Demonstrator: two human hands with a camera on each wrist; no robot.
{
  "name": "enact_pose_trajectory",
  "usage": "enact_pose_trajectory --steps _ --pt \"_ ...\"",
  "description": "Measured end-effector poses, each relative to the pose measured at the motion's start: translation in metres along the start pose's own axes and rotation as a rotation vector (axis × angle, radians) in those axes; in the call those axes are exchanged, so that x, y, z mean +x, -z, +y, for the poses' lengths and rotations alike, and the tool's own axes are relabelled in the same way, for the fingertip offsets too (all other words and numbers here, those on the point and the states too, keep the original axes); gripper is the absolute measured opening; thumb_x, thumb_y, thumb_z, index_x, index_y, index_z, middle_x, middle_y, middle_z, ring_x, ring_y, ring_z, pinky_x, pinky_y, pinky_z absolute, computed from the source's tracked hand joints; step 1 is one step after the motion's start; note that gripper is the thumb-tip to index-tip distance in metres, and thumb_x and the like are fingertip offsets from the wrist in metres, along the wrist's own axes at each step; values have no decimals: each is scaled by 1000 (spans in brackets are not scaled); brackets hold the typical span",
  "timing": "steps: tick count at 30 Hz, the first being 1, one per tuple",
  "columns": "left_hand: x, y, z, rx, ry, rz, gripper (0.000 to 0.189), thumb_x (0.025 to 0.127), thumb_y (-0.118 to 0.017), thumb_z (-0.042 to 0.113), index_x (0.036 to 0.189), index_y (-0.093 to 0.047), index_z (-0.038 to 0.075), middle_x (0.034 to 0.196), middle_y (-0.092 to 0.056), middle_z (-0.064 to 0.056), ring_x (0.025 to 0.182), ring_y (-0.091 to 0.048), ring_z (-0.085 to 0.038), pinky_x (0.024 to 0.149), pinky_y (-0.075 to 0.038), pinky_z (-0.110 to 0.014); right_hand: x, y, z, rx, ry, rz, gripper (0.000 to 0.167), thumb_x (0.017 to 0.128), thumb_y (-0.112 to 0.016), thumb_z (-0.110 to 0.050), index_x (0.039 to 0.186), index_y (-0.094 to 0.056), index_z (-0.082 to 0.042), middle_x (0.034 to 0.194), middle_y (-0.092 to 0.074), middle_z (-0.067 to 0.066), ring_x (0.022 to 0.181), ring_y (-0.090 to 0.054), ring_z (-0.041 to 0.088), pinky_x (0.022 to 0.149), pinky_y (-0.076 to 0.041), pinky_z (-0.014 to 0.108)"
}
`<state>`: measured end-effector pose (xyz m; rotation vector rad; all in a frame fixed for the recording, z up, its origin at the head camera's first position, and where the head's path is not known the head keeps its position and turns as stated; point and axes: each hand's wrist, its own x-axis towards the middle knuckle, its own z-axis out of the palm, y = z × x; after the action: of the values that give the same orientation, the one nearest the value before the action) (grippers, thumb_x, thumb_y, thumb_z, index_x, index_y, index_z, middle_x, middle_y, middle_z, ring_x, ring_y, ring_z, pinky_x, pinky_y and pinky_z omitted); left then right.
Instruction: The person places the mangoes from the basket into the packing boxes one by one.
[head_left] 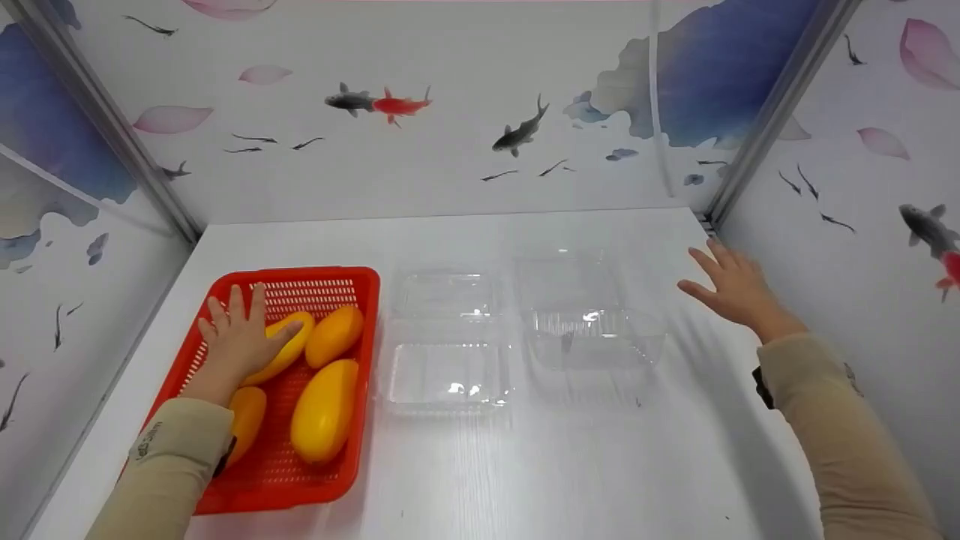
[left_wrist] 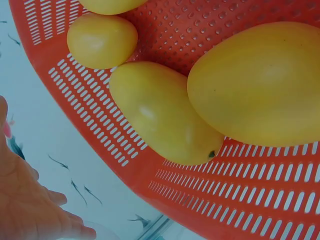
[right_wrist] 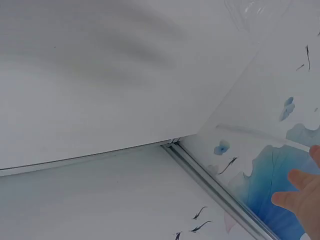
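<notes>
My left hand (head_left: 236,341) is spread over the red basket (head_left: 281,431), fingers apart and nothing held. Several yellow mangoes lie inside; a long mango (head_left: 292,349) is nearest, partly covered by the thumb. A large mango (head_left: 324,412) rests toward the front, and a smaller mango (head_left: 335,335) sits by the right wall. In the left wrist view, mangoes (left_wrist: 155,110) lean against the slotted basket wall, with the hand (left_wrist: 30,200) at the lower left edge. Far to the right, my right hand (head_left: 739,292) has its fingers spread in the air above the table, holding nothing.
Two clear plastic clamshell boxes stand with lids raised or laid back, one box (head_left: 446,375) beside the basket and another box (head_left: 596,349) to its right. Printed panels (head_left: 450,150) wall the white table (head_left: 570,472) at the back and sides, joined by metal corner posts (head_left: 780,112).
</notes>
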<state>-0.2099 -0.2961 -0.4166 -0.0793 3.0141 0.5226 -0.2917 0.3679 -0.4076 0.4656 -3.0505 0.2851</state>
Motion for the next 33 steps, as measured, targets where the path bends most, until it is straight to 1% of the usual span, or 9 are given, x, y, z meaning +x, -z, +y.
enact_pose_trajectory --steps 4,8,11,13,17,21,26,29,33 --pt "2 -2 1 -3 11 -22 99 85 -42 62 144 4 -3 144 12 -35 125 18 -58 96 12 -69 -2 -8 -20 19 19 35 70 92 -43 -49 141 -28 -1 145 -16 29 129 -12 54 99 -8 70" --pt "7 -5 2 -22 25 -46 93 87 -52 46 144 4 -3 144 11 -36 125 16 -59 98 9 -69 -1 -21 -58 102 101 104 64 93 -47 -41 140 -31 -1 146 -19 27 131 -12 51 101 -7 67" --pt "14 -8 4 -39 41 -69 88 88 -55 36 144 2 -2 144 9 -36 126 11 -60 99 4 -69 -1 -30 -96 141 193 131 60 92 -51 -35 139 -34 -3 146 -24 23 132 -16 47 104 -9 64" --pt "18 -10 5 -60 55 -106 84 89 -54 33 144 0 -2 144 6 -35 126 6 -60 100 -1 -68 -3 -37 -122 164 265 159 58 90 -56 -32 138 -38 -4 144 -29 21 133 -21 43 105 -11 61" --pt "26 -15 8 -106 64 -167 75 91 -52 28 144 -9 -4 144 -7 -35 128 -10 -56 102 -13 -65 -10 -57 -169 183 459 272 56 84 -63 -27 132 -46 -5 137 -41 19 128 -33 38 104 -23 57" --pt "30 -19 17 -185 63 -198 70 90 -53 24 142 -17 -5 144 -16 -33 130 -17 -50 104 -16 -61 -19 -82 -205 166 635 360 56 80 -67 -29 127 -49 -5 131 -47 16 122 -42 35 100 -32 54" --pt "37 -25 27 -272 80 -225 68 89 -55 21 143 -19 -3 143 -21 -30 126 -26 -46 103 -23 -60 -30 -111 -229 126 751 343 54 82 -64 -35 126 -50 -6 128 -48 11 118 -46 28 98 -37 50" --pt "43 -34 30 -287 82 -227 67 89 -56 20 143 -22 0 142 -25 -27 122 -31 -44 102 -27 -59 -36 -124 -233 108 762 302 54 83 -64 -36 127 -49 -9 129 -48 10 118 -46 26 98 -37 50" --pt "48 -47 31 -304 116 -253 67 88 -57 20 144 -23 7 145 -20 -25 123 -27 -43 102 -25 -59 -42 -139 -234 80 756 260 54 80 -67 -32 127 -50 -12 130 -47 9 118 -46 24 96 -39 50"
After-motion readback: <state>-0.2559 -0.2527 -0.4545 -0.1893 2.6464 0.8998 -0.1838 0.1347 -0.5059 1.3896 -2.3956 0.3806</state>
